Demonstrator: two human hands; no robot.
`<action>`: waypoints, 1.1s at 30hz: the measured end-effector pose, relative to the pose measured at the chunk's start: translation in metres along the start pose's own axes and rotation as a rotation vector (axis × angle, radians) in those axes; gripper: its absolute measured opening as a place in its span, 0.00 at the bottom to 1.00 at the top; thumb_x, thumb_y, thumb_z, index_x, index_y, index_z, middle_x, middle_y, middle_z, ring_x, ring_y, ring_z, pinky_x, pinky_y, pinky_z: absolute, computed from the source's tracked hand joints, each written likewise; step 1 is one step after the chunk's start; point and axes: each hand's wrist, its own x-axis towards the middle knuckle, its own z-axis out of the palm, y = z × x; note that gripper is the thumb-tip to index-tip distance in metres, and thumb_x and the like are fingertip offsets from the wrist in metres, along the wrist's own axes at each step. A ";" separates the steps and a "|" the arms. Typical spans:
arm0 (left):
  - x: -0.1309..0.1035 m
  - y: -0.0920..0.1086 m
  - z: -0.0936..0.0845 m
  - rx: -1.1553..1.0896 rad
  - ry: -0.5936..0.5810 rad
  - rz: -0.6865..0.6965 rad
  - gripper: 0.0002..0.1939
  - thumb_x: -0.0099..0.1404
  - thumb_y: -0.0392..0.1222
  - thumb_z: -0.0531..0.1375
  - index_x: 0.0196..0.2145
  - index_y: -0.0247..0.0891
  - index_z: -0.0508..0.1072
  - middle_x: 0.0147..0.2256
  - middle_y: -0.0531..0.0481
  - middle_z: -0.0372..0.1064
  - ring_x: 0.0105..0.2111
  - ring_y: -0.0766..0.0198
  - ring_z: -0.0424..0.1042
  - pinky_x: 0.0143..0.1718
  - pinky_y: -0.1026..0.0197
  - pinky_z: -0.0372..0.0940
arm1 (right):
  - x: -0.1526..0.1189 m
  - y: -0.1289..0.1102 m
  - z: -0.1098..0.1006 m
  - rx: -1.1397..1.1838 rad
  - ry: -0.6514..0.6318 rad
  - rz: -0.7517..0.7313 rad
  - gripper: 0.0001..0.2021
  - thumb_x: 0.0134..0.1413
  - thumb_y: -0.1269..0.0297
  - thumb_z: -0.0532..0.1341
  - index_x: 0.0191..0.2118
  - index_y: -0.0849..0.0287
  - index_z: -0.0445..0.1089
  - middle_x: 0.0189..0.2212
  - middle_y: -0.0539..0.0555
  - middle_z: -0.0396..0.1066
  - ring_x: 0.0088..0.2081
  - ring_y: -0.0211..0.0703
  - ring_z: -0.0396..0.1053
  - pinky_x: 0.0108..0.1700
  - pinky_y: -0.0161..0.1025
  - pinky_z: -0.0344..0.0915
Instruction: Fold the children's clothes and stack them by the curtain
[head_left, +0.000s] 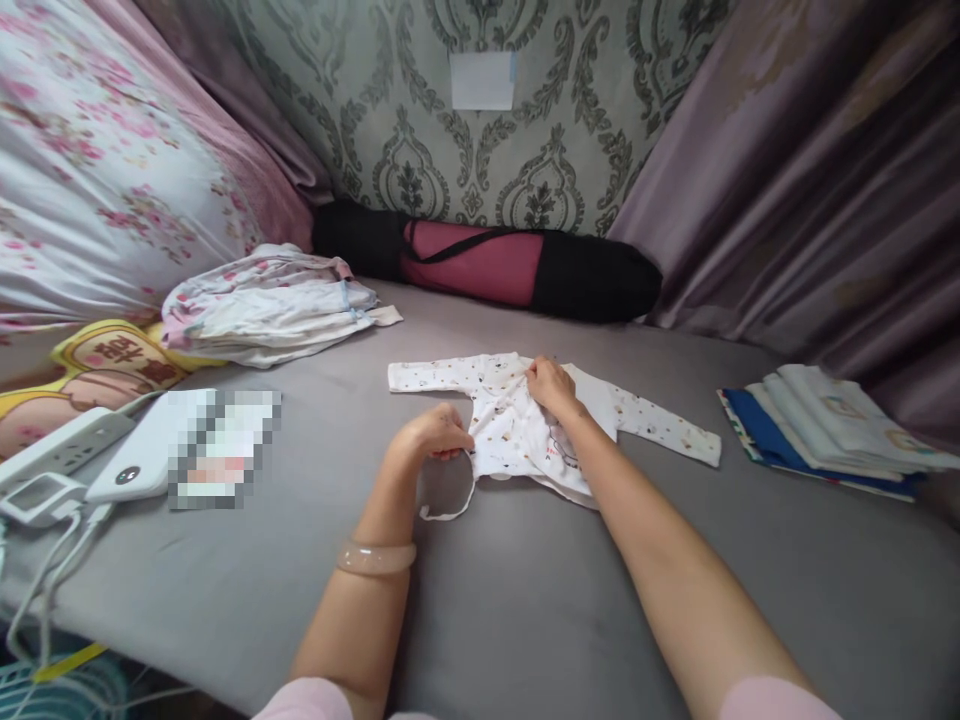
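Note:
A small white baby shirt [501,425] with a scattered print lies on the grey sheet, its two sleeves spread out to the sides. My left hand [439,432] is closed at the shirt's left side edge, by the waist. A thin white tie [459,508] hangs from that edge and curls on the sheet below the hand. My right hand [551,388] pinches the fabric near the neckline, where the front is bunched into creases. My right forearm hides part of the shirt's right half and its printed figure.
Folded cloths [832,420] are stacked at the right. At the left lie a heap of clothes [277,305], a yellow cushion [112,355], a white power bank [154,450] and a power strip [71,445] with cables. A black and red long bag [472,262] lies along the wall.

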 end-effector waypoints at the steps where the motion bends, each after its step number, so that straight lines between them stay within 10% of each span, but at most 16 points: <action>1: -0.001 0.001 0.000 0.016 0.002 -0.001 0.08 0.47 0.37 0.59 0.14 0.37 0.66 0.14 0.53 0.63 0.17 0.68 0.61 0.20 0.67 0.55 | 0.000 0.004 -0.002 0.044 -0.029 -0.030 0.12 0.60 0.65 0.54 0.44 0.60 0.72 0.43 0.59 0.74 0.44 0.47 0.70 0.43 0.36 0.62; 16: -0.003 -0.001 -0.006 0.014 0.002 0.007 0.10 0.49 0.42 0.62 0.16 0.37 0.67 0.16 0.53 0.65 0.16 0.68 0.62 0.18 0.67 0.56 | 0.003 0.025 -0.017 0.275 0.057 -0.005 0.11 0.53 0.67 0.57 0.37 0.60 0.76 0.35 0.53 0.76 0.38 0.41 0.71 0.40 0.32 0.62; 21: 0.000 -0.005 -0.007 -0.014 0.260 0.145 0.10 0.54 0.45 0.59 0.22 0.36 0.70 0.18 0.53 0.65 0.18 0.68 0.63 0.21 0.67 0.55 | -0.018 0.033 -0.027 0.300 0.093 0.011 0.10 0.53 0.66 0.57 0.37 0.60 0.75 0.33 0.52 0.76 0.36 0.40 0.72 0.38 0.32 0.63; 27: 0.009 0.029 0.010 -0.031 0.288 0.508 0.11 0.59 0.41 0.55 0.32 0.35 0.75 0.27 0.49 0.72 0.29 0.63 0.70 0.31 0.65 0.62 | -0.044 0.037 -0.036 0.272 0.081 0.035 0.09 0.53 0.67 0.57 0.34 0.59 0.75 0.30 0.52 0.75 0.34 0.40 0.71 0.36 0.31 0.62; 33: 0.049 0.074 0.033 -0.031 0.384 0.451 0.15 0.60 0.30 0.52 0.39 0.32 0.76 0.32 0.45 0.74 0.35 0.60 0.72 0.39 0.62 0.64 | -0.053 0.015 -0.024 0.313 -0.008 0.061 0.10 0.56 0.69 0.55 0.38 0.60 0.74 0.29 0.54 0.74 0.28 0.38 0.70 0.33 0.31 0.63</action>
